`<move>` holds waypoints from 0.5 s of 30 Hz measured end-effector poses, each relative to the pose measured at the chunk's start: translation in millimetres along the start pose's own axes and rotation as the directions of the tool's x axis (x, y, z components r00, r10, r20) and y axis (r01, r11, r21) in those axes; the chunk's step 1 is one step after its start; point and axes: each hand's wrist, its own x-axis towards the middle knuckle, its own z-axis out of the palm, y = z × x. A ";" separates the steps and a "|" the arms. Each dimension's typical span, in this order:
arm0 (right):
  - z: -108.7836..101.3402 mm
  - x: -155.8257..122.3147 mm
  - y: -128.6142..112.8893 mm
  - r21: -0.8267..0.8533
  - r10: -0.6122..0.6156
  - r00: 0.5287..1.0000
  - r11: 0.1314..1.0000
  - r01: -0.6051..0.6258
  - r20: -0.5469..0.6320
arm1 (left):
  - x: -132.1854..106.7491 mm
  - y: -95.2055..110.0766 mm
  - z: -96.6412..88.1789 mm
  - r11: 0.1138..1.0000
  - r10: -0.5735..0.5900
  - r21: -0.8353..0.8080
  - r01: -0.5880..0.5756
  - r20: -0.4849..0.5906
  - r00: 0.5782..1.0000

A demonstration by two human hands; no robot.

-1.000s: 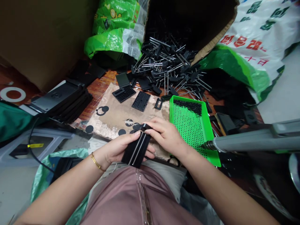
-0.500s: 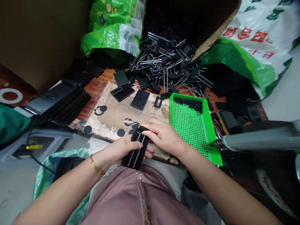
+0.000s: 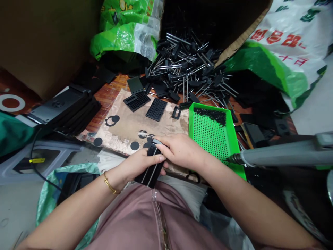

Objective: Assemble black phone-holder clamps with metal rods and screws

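Note:
My left hand (image 3: 139, 163) grips a black plastic slotted block (image 3: 150, 172) with metal rods set along its face, and its fingers cover the block's middle. My right hand (image 3: 179, 151) presses its fingertips on the block's upper end. Both hands hover just over a brown cardboard sheet (image 3: 135, 126), which holds black slotted plates (image 3: 156, 109) and several black discs (image 3: 134, 146). To the right of my right hand lies a green perforated tray (image 3: 208, 106), with small black pieces along its far end (image 3: 210, 116).
A heap of metal pins with black plastic parts (image 3: 187, 71) spills from a cardboard box. Stacked dark plates (image 3: 65, 107) lie at left. Printed sacks surround the bench, and a grey metal-tipped tube (image 3: 281, 152) projects from the right over the tray's corner.
My hands have drawn closer together over the block. My left fingers now cover more of it, and the view has shifted slightly.

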 end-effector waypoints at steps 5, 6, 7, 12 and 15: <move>4.0 -2.3 1.9 0.001 -0.012 0.999 1.000 0.012 -0.030 | -2.9 2.9 -3.1 0.998 -0.057 0.022 0.056 0.052 0.997; 5.9 -3.1 3.2 0.020 -0.026 0.998 0.999 0.027 -0.050 | -4.2 4.2 -3.3 0.998 -0.061 0.018 0.060 0.061 0.996; 8.0 -4.1 4.7 0.044 -0.042 0.997 0.998 0.045 -0.070 | -5.5 5.3 -3.3 0.998 -0.059 0.008 0.059 0.069 0.996; 16.6 -8.6 11.9 0.231 -0.082 0.988 0.967 0.110 -0.128 | -8.1 7.3 -3.2 0.999 -0.044 -0.019 0.046 0.102 0.994; 18.4 -9.8 14.2 0.337 -0.066 0.988 0.935 0.110 -0.141 | -6.5 5.8 -3.0 0.999 -0.047 -0.015 0.049 0.087 0.995</move>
